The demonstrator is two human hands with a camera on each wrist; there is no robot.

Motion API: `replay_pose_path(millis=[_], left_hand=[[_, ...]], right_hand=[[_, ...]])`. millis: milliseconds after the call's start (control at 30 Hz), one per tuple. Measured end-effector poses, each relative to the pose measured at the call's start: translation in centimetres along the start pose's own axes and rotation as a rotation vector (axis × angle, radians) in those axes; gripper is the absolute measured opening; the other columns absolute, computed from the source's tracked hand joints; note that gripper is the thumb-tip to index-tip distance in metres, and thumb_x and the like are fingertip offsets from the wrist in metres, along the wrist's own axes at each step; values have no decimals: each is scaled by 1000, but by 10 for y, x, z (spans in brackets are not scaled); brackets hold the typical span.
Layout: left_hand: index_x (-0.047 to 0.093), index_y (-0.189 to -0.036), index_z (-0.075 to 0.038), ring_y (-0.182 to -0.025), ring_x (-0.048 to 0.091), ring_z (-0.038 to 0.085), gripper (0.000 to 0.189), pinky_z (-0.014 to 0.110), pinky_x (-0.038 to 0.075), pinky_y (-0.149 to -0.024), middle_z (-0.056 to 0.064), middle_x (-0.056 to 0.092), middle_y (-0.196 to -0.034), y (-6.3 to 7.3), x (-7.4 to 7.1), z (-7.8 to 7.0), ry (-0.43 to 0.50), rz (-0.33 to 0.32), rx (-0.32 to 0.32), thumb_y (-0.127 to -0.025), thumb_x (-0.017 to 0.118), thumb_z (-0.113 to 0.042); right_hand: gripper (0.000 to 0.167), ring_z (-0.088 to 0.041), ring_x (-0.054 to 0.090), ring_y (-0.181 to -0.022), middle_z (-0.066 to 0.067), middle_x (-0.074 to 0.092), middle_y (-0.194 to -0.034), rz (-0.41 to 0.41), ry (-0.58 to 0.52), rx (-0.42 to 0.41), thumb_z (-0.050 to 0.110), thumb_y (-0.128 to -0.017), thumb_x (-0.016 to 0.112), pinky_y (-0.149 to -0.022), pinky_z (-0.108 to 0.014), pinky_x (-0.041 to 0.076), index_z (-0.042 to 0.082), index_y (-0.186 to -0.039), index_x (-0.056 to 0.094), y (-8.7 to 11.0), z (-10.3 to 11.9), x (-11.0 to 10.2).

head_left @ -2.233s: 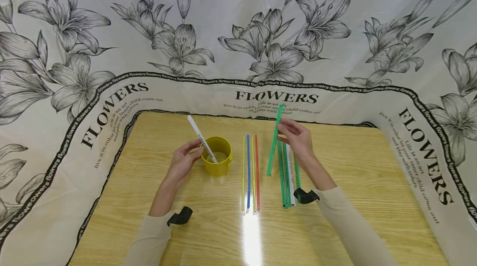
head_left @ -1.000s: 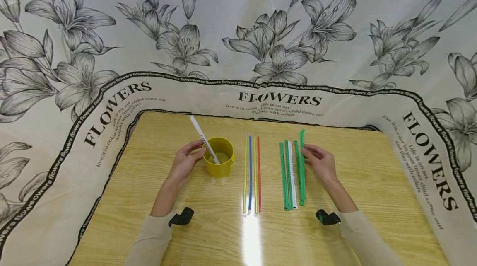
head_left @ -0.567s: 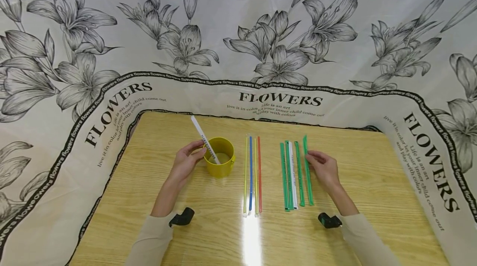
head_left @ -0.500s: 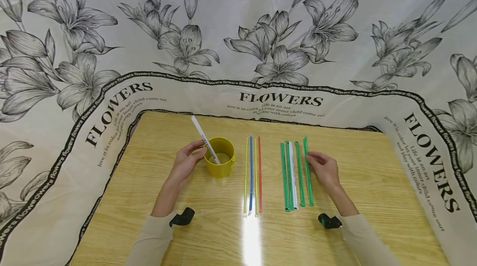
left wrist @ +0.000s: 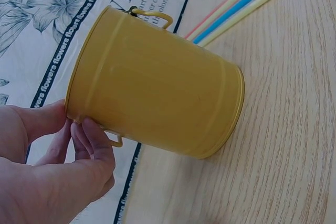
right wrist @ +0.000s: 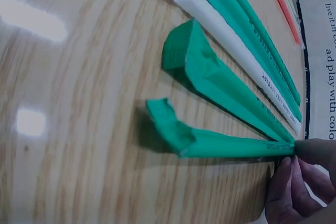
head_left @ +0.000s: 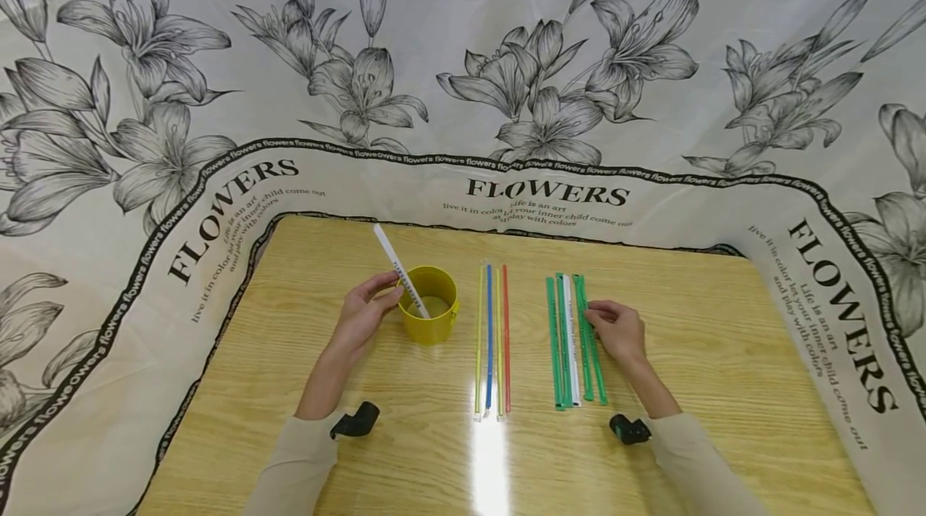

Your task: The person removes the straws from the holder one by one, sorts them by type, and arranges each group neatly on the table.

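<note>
My left hand (head_left: 365, 311) pinches the rim of a small yellow metal bucket (head_left: 428, 329) between thumb and fingers, close to one of its side loops in the left wrist view. Leaning inside that bucket is a white paper-wrapped straw (head_left: 391, 253), its upper part sticking out past the rim. At the right end of a row of wrapped straws, my right hand (head_left: 620, 331) pinches a green wrapped straw (right wrist: 236, 144) near its far end. That straw lies against another green one (right wrist: 226, 82) at the far end, while their near ends spread apart.
Further left in the row lie a white wrapped straw (head_left: 573, 363) and two green ones. Between row and bucket, thin yellow, blue (head_left: 489, 339) and red (head_left: 506, 339) straws lie parallel on the wooden table (head_left: 405, 444). A flower-print cloth (head_left: 398, 186) stands behind.
My right hand carried the green straw from the row's left side to its right end, laid it down, then shifted its far end left against its neighbour. The left hand stays on the bucket.
</note>
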State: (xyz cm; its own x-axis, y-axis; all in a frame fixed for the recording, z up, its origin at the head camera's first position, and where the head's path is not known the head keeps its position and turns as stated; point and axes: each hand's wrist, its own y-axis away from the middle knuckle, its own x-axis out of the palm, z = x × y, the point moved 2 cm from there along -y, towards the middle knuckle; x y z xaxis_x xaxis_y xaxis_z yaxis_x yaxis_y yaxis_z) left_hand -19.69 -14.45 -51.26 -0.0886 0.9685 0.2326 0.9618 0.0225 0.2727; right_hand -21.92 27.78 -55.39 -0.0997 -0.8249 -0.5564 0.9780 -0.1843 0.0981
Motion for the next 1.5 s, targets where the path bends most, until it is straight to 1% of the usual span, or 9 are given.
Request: replay_pose_path(millis=[200, 433, 533, 600, 733, 867, 1067, 1267, 1500], left_hand=[[52, -142, 7, -126, 53, 25, 40, 44, 43, -114, 15, 51, -140, 0, 1, 0, 3, -1, -1, -103, 59, 1], [52, -142, 6, -124, 53, 23, 40, 41, 46, -111, 15, 50, -141, 0, 4, 0, -14, 7, -5, -103, 58, -1], [52, -142, 6, -126, 52, 24, 40, 43, 45, -112, 15, 50, -141, 1, 4, -1, -12, 5, -1, -103, 58, 0], [52, -142, 6, -127, 52, 25, 40, 39, 47, -110, 15, 50, -141, 1, 5, -1, -11, 6, 0, -103, 58, 0], [52, -142, 6, -126, 53, 24, 39, 28, 52, -100, 15, 51, -140, 1, 5, -1, -11, 8, -4, -103, 58, -1], [52, -141, 7, -124, 53, 23, 39, 32, 51, -105, 15, 51, -140, 1, 5, 0, -7, 6, -1, -103, 59, 0], [52, -141, 8, -123, 53, 23, 39, 40, 47, -110, 16, 51, -140, 1, 5, 0, 3, -3, 6, -103, 58, 2], [52, -141, 8, -123, 54, 22, 39, 35, 50, -107, 15, 52, -139, 0, 3, 1, 12, -8, 6, -102, 58, 3], [52, -141, 8, -115, 57, 15, 39, 27, 53, -99, 15, 50, -140, 2, 1, 0, -7, -7, 1, -103, 58, 1]], right_hand=[[29, -5, 65, -76, -25, 72, -109, 11, 8, -18, 13, -100, 68, -61, -17, 56, -8, -121, 70, -1, 1, 2], [25, -6, 63, -74, -22, 73, -102, -36, 54, -32, 11, -99, 68, -60, -17, 52, -7, -116, 71, 1, 0, -3], [26, -13, 65, -80, -21, 72, -101, -43, 108, -54, 12, -99, 68, -66, -18, 49, -7, -116, 70, 3, 1, -4], [26, -20, 66, -87, -21, 71, -103, -52, 127, -65, 13, -99, 67, -70, -18, 48, -7, -117, 69, 3, 2, -5], [28, -31, 66, -98, -22, 69, -108, -53, 112, -72, 15, -101, 63, -71, -16, 47, -6, -120, 67, 5, 6, -6], [32, -35, 66, -103, -23, 67, -113, -27, 89, -98, 18, -104, 59, -72, -16, 49, -5, -124, 66, 5, 14, -7], [35, -38, 65, -108, -23, 65, -119, 6, 70, -125, 20, -105, 59, -76, -18, 50, -5, -129, 63, 3, 29, -9], [36, -37, 63, -111, -24, 64, -122, 29, 29, -129, 21, -105, 59, -75, -17, 50, -4, -131, 62, -1, 46, -6], [35, -36, 63, -111, -24, 64, -121, 56, -25, -161, 22, -105, 62, -76, -13, 49, -5, -127, 63, -6, 63, -1]])
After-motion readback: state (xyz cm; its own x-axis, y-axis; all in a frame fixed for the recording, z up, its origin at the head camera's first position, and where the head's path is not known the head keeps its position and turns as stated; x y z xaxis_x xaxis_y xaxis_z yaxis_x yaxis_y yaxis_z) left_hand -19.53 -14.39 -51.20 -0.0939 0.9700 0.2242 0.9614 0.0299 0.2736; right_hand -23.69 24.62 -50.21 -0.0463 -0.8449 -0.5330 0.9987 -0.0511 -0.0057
